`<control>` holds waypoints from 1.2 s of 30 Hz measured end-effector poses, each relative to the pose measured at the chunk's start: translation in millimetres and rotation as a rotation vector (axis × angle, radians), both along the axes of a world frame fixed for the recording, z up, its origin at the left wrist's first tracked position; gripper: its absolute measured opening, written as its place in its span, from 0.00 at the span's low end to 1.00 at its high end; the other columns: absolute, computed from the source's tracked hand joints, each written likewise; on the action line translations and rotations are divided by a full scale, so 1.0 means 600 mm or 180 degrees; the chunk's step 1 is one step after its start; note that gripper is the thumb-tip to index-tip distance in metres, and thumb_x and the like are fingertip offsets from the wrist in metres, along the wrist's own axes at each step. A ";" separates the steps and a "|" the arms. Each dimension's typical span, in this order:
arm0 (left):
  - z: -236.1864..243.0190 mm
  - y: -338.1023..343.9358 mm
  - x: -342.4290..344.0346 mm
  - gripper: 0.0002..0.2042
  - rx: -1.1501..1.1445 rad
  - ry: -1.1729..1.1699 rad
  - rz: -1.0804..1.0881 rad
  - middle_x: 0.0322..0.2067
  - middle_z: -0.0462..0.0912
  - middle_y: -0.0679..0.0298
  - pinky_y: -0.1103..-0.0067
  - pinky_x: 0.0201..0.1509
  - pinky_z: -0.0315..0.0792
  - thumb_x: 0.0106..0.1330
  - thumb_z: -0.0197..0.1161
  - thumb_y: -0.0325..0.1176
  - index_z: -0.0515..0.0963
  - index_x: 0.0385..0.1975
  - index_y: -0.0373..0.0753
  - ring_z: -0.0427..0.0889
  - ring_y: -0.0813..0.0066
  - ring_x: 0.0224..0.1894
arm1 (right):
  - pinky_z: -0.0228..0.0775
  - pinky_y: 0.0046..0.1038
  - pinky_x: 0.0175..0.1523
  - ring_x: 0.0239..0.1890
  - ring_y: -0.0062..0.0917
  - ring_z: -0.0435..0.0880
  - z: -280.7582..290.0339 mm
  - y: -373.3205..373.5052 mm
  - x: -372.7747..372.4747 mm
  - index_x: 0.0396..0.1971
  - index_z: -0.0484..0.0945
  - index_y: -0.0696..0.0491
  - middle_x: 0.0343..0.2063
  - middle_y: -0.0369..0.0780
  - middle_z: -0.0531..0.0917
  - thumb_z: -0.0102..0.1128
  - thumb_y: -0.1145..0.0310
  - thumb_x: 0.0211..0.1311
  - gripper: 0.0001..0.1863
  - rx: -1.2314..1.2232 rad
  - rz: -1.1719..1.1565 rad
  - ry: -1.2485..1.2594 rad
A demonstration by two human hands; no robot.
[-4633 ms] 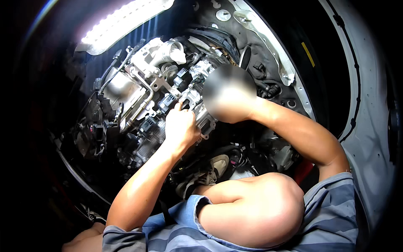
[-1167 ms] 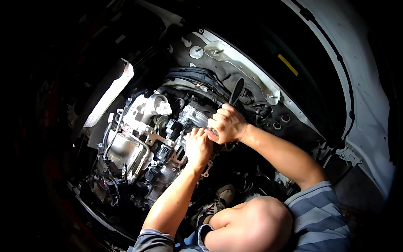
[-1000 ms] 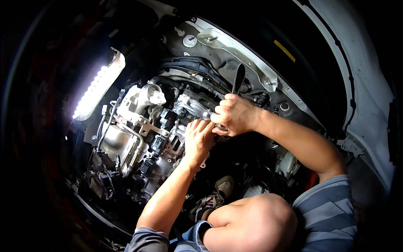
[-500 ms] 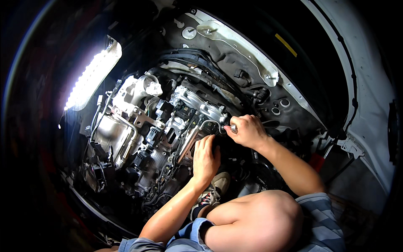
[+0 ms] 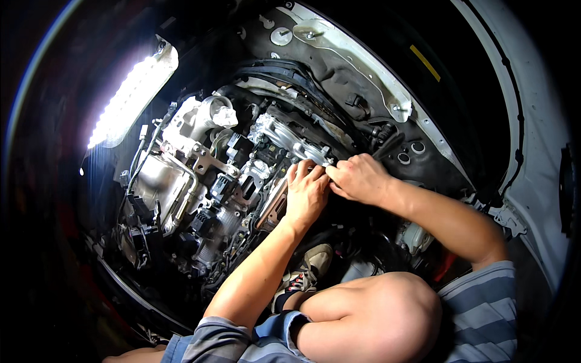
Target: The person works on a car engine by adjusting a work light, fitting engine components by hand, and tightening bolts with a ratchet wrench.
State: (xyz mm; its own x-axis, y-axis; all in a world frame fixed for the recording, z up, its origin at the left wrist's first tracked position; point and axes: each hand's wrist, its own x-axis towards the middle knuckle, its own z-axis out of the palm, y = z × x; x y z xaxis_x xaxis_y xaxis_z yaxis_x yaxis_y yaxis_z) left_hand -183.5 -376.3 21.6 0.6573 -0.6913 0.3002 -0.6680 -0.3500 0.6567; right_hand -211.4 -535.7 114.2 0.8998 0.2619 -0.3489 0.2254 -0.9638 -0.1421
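Note:
Both my hands meet at the near right side of a bared car engine [image 5: 248,175]. My left hand [image 5: 307,190] is laid against the engine's edge, fingers bent over it and the tips hidden. Right beside it, almost touching, my right hand [image 5: 360,178] is closed with the fingers curled in and the thumb beneath. Whatever either hand grips is covered by the fingers. A silvery ribbed metal casting [image 5: 287,139] lies just beyond the fingertips. Below the left wrist runs a copper-coloured flat edge with openings [image 5: 273,209].
A bright work lamp [image 5: 130,100] shines from the left. A silver rounded cover [image 5: 160,181] and black connectors [image 5: 224,187] with wiring sit on the engine. Dark hoses [image 5: 290,78] run behind it. My shoe [image 5: 315,260] and bent knee [image 5: 387,308] are close below the hands.
My left hand has moved up and right to meet the right hand, covering the bent metal pipe seen before. The metal piece in my right hand's grip is now hidden. The view has shifted slightly.

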 end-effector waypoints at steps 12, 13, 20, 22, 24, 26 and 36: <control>-0.002 -0.010 0.011 0.03 -0.0134 0.0195 0.0182 0.27 0.79 0.66 0.69 0.53 0.68 0.53 0.63 0.33 0.79 0.23 0.42 0.77 0.64 0.40 | 0.76 0.45 0.37 0.25 0.46 0.85 -0.015 0.045 -0.016 0.23 0.82 0.53 0.22 0.49 0.84 0.63 0.58 0.53 0.13 -0.0197 -0.1249 -0.0302; -0.001 -0.010 0.014 0.04 -0.0094 0.0191 0.0157 0.28 0.79 0.66 0.69 0.53 0.68 0.54 0.62 0.34 0.79 0.23 0.42 0.77 0.64 0.41 | 0.76 0.45 0.37 0.25 0.46 0.85 -0.014 0.047 -0.013 0.22 0.81 0.53 0.21 0.49 0.84 0.63 0.59 0.53 0.12 -0.0212 -0.1309 -0.0281; 0.003 -0.010 0.016 0.03 0.0428 0.0354 -0.0136 0.32 0.83 0.65 0.65 0.58 0.65 0.60 0.60 0.33 0.79 0.31 0.43 0.78 0.64 0.46 | 0.76 0.45 0.37 0.29 0.47 0.84 0.003 0.037 0.000 0.21 0.80 0.55 0.22 0.46 0.84 0.67 0.61 0.49 0.12 -0.0049 -0.1305 -0.0168; 0.005 -0.007 0.024 0.03 0.0523 0.0287 -0.0357 0.32 0.84 0.66 0.64 0.62 0.63 0.60 0.60 0.32 0.80 0.29 0.43 0.79 0.64 0.47 | 0.76 0.44 0.39 0.33 0.46 0.85 0.019 0.016 0.010 0.24 0.80 0.55 0.27 0.45 0.85 0.68 0.61 0.49 0.12 0.0089 -0.0800 0.0307; 0.012 -0.001 0.025 0.03 0.0114 0.0070 -0.0342 0.33 0.83 0.67 0.64 0.63 0.63 0.60 0.60 0.33 0.79 0.31 0.44 0.78 0.65 0.49 | 0.75 0.42 0.38 0.32 0.42 0.84 0.038 0.003 0.005 0.24 0.78 0.54 0.25 0.43 0.83 0.69 0.62 0.51 0.12 0.0128 -0.0390 0.0117; 0.030 0.013 0.027 0.09 -0.0100 -0.0127 -0.0197 0.35 0.81 0.69 0.68 0.59 0.65 0.60 0.65 0.35 0.80 0.39 0.44 0.76 0.66 0.48 | 0.75 0.40 0.35 0.28 0.38 0.84 0.060 0.005 0.000 0.21 0.76 0.51 0.20 0.40 0.80 0.70 0.61 0.52 0.13 0.0173 -0.0134 -0.0390; 0.027 0.076 -0.131 0.13 -0.1222 0.5117 0.1546 0.40 0.86 0.60 0.81 0.43 0.77 0.73 0.62 0.33 0.79 0.50 0.29 0.83 0.78 0.38 | 0.73 0.38 0.29 0.22 0.42 0.82 0.020 0.061 -0.072 0.21 0.79 0.54 0.18 0.44 0.81 0.70 0.63 0.54 0.12 0.0831 -0.1197 -0.0227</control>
